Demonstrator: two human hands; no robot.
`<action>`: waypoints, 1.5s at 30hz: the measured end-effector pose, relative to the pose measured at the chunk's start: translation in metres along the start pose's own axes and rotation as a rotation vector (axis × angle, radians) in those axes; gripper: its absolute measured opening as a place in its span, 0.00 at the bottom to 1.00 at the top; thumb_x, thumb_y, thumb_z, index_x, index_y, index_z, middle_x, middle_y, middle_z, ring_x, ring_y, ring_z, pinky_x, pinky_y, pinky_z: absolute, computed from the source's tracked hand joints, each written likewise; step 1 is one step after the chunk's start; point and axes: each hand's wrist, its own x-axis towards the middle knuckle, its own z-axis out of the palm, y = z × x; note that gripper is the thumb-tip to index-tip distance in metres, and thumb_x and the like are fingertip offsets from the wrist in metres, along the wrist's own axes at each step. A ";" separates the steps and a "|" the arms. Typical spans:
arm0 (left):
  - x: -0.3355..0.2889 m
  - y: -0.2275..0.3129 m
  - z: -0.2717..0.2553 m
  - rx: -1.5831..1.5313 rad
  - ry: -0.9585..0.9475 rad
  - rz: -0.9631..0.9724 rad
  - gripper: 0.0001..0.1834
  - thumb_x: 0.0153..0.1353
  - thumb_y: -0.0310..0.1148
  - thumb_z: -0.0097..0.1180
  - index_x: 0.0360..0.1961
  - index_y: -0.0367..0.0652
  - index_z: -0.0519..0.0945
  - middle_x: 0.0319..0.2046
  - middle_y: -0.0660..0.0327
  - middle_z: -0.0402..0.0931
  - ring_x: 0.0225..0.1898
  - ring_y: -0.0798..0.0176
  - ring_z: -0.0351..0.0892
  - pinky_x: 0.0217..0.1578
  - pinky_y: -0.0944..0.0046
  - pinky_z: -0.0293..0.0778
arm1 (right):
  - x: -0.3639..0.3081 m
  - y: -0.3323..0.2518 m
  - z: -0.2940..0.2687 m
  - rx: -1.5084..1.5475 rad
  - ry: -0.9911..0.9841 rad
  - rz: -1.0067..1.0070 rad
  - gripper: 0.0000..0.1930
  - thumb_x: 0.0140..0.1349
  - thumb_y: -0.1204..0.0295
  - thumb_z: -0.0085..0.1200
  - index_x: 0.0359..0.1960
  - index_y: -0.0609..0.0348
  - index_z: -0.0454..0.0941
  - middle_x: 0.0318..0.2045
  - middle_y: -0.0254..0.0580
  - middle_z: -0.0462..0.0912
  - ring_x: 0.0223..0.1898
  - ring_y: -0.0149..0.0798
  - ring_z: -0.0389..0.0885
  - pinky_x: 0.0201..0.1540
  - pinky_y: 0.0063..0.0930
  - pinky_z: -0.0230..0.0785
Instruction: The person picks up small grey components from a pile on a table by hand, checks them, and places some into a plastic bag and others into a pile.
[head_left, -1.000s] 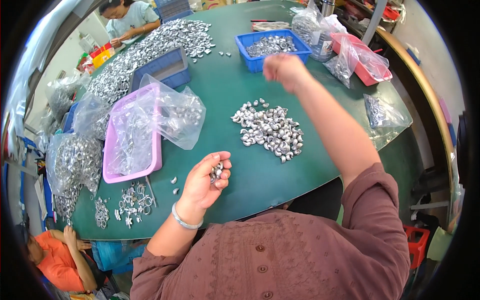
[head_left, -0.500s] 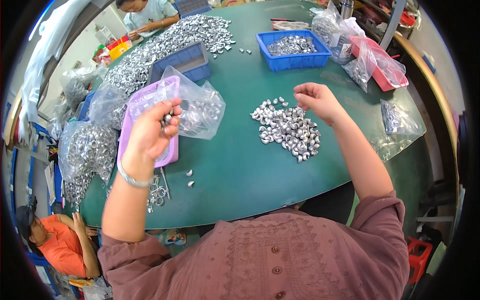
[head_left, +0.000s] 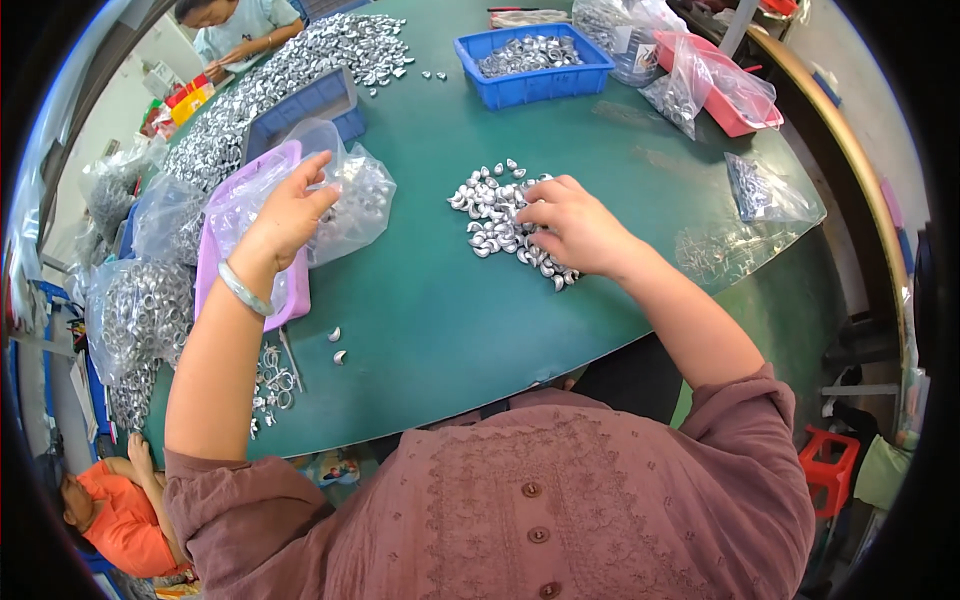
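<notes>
My left hand (head_left: 288,215) is raised over the purple basket (head_left: 212,262), index finger and thumb spread, with no piece showing in it. Under and beyond it, a clear plastic bag (head_left: 365,205) of small metal pieces lies across the basket and onto the table. My right hand (head_left: 575,228) rests on a pile of small silver curved pieces (head_left: 490,212), its bent fingers apart and the tips among them. Whether a piece is under those fingertips is hidden.
Beyond the pile stands a blue bin (head_left: 535,82) of metal parts. Pink tray (head_left: 725,95) and bagged parts (head_left: 765,190) lie at right. A grey-blue bin (head_left: 345,110), a large metal heap (head_left: 215,145) and bagged rings (head_left: 140,310) fill the left. Two people work nearby.
My left hand has opened from a grip on small pieces above the basket; none show in it now. My right hand has come down onto the pile. The view has shifted slightly.
</notes>
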 end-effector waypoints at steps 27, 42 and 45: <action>-0.072 -0.027 0.139 -0.193 0.012 0.342 0.08 0.50 0.24 0.55 0.33 0.35 0.75 0.27 0.64 0.70 0.26 0.74 0.68 0.28 0.75 0.66 | 0.001 -0.033 0.035 -0.021 0.203 -0.107 0.07 0.44 0.76 0.54 0.28 0.56 0.75 0.34 0.35 0.74 0.43 0.42 0.67 0.48 0.36 0.56; -0.080 -0.031 0.133 -0.617 -0.102 0.339 0.05 0.53 0.25 0.52 0.33 0.37 0.74 0.26 0.64 0.71 0.26 0.73 0.70 0.27 0.75 0.67 | -0.009 -0.071 0.029 0.520 0.186 -0.022 0.07 0.46 0.81 0.55 0.29 0.62 0.73 0.26 0.38 0.75 0.29 0.38 0.73 0.32 0.27 0.66; -0.076 -0.035 0.127 -0.979 -0.327 0.024 0.06 0.57 0.29 0.49 0.32 0.38 0.73 0.25 0.64 0.71 0.26 0.72 0.69 0.27 0.73 0.66 | -0.014 -0.073 0.037 0.913 0.190 0.203 0.07 0.51 0.79 0.53 0.33 0.63 0.74 0.27 0.37 0.76 0.29 0.30 0.74 0.32 0.22 0.67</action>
